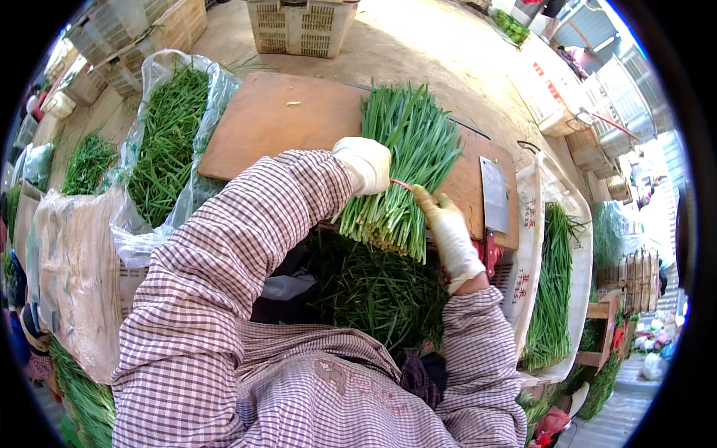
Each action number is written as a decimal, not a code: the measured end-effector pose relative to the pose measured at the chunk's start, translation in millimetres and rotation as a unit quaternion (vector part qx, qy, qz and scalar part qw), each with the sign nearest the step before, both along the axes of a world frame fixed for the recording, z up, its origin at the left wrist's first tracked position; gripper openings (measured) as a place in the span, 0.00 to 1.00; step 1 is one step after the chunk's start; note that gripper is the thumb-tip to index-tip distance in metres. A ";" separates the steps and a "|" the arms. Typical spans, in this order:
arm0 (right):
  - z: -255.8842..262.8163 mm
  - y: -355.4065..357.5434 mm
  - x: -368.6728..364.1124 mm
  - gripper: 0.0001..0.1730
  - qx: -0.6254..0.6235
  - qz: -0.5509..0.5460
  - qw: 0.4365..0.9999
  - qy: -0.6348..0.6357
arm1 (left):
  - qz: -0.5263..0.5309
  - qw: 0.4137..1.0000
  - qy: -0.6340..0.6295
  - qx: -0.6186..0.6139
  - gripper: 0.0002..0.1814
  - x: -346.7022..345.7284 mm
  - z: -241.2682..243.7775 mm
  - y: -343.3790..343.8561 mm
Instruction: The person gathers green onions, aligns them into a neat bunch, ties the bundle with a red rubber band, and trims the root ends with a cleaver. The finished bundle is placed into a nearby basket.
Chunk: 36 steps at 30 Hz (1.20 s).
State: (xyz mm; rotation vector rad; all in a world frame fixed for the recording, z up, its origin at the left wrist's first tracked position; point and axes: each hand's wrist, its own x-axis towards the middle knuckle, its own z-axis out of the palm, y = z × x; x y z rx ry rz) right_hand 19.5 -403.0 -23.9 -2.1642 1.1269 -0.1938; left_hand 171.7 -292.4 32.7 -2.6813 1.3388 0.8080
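A thick bundle of Chinese chives (pixel 411 140) lies across the wooden board (pixel 291 117), its pale cut ends toward me and overhanging the near edge. A thin red tie (pixel 401 184) stretches over the bundle between my two gloved hands. My left hand (pixel 363 166) is closed in a fist at the tie's left end, against the bundle's side. On the other side, my right hand (pixel 448 232) pinches the tie's right end between thumb and fingers. The underside of the bundle is hidden. Right of it, a cleaver (pixel 494 193) with a red handle rests on the board.
A white plastic crate (pixel 529 269) of chives stands close on my right. At left, an open plastic bag (pixel 215 106) holds loose green leaves. More loose leaves (pixel 381 291) lie below the board before me. A slotted crate (pixel 302 28) stands beyond the board.
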 end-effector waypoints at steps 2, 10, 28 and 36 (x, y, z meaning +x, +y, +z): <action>6.8 20.1 12.7 0.56 0.076 0.036 0.996 -0.004 | 0.000 1.000 0.004 0.004 0.14 -2.3 0.3 -2.7; 2.0 15.8 22.6 0.69 0.189 -0.014 0.981 0.039 | 0.037 0.997 0.062 0.007 0.12 0.3 -6.3 -2.6; 12.6 22.5 38.6 0.69 0.093 0.036 0.987 0.126 | 0.177 0.938 0.262 -0.139 0.07 2.6 -5.6 19.5; 36.2 35.5 55.4 0.71 0.100 0.017 0.963 0.251 | 0.133 0.949 0.258 -0.123 0.07 -8.2 -7.5 1.1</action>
